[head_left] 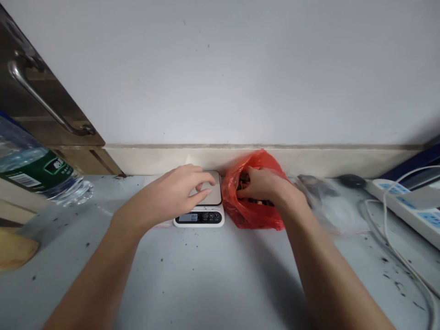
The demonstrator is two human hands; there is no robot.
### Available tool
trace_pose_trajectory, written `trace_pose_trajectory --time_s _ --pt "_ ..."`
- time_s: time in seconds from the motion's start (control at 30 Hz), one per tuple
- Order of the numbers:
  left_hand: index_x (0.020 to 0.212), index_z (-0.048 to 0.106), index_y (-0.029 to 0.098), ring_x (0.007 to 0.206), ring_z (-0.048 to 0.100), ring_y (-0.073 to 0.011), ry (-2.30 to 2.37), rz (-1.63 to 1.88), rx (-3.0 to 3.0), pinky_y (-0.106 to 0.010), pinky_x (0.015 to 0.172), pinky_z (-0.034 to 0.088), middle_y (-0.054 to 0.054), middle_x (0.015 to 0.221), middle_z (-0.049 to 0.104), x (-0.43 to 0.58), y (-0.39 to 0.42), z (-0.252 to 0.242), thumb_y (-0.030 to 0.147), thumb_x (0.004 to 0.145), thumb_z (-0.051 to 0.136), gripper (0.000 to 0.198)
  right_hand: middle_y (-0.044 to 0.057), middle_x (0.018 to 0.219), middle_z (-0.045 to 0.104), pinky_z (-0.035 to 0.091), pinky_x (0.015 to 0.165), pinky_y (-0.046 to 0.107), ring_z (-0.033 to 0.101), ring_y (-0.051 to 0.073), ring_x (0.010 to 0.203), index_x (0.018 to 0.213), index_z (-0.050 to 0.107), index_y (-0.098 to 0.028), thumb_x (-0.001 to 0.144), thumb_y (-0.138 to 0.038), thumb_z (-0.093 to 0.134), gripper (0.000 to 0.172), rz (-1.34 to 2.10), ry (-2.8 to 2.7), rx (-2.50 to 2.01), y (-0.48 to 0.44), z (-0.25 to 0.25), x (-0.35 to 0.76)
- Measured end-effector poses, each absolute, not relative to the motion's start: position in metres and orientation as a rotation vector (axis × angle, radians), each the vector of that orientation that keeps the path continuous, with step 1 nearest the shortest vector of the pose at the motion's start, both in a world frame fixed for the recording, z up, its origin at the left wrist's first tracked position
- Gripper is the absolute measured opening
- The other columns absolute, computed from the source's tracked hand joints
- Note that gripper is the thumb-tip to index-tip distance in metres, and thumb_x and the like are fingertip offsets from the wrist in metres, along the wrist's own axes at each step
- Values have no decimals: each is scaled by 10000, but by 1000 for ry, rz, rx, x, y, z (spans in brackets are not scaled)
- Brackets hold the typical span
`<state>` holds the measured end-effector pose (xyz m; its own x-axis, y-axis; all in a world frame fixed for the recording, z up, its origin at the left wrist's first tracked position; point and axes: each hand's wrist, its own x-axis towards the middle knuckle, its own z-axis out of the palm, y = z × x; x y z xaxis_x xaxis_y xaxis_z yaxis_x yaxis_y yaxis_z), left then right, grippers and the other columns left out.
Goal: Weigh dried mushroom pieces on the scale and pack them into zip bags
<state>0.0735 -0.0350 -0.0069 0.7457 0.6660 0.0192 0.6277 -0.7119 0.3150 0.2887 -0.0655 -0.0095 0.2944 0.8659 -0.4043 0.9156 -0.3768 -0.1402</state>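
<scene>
Right of the scale (199,218), a red bag (253,221), likely light, limp and best held by its rim (261,155), surrounds the curled right hand (260,183), its grip unclear; the left hand (182,186), empty, half-open, hovers over the scale.

The left hand (187,185) is hiding part of a scale (215,196), and the right hand (264,184) is partly blocking the view into a red bag (256,219). A bottle (43,172) is being cropped at left, a power strip (405,207) at right.

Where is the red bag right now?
In the head view, the red bag sits right of centre, beside the scale, with the right hand partly inside it.
</scene>
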Motion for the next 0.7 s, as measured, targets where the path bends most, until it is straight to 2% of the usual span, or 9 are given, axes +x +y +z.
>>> trace_pose_trajectory --time_s 0.13,0.23,0.33,0.5,0.6,0.7 --pt "1087 697 287 979 629 -217 1031 177 2655 -321 785 465 -17 1087 704 73 -34 -6 400 1000 432 301 257 1488 537 555 747 362 724 341 1083 1474 520 -165 893 -335 685 628 -572 1614 2421 -67 -11 280" --pt "1104 702 290 992 629 -224 1044 171 2641 -324 797 465 -19 1103 707 72 -36 -3 410 999 425 320 245 1516 519 558 844 386 681 359 1199 1473 532 -187 893 -346 683 620 -561 1649 2378 -67 -14 280" --pt "1117 706 287 991 630 -231 1064 145 2614 -329 801 468 -23 1109 708 72 -36 0 422 996 429 331 206 1399 625 545 844 361 677 338 1202 1411 589 -200 891 -339 676 545 -566 1718 2350 -66 -17 286" --pt "1152 704 295 1034 626 -240 1125 144 2587 -330 815 469 -19 1148 709 67 -36 1 440 995 447 334 134 1091 759 497 676 311 735 268 956 1201 704 -191 931 -232 575 302 -573 1736 2360 -67 -15 302" --pt "1157 699 299 1040 628 -236 1101 157 2602 -330 827 468 -17 1138 713 67 -36 0 428 999 447 324 113 1083 772 471 632 302 728 255 913 1146 721 -183 916 -328 650 282 -564 1787 2347 -67 -17 305" --pt "1141 700 293 1009 642 -230 1050 150 2627 -328 813 472 -19 1118 722 68 -36 -1 401 996 442 315 125 1057 775 462 673 302 724 259 949 1086 744 -166 923 -340 662 252 -478 1873 2335 -65 -22 303"
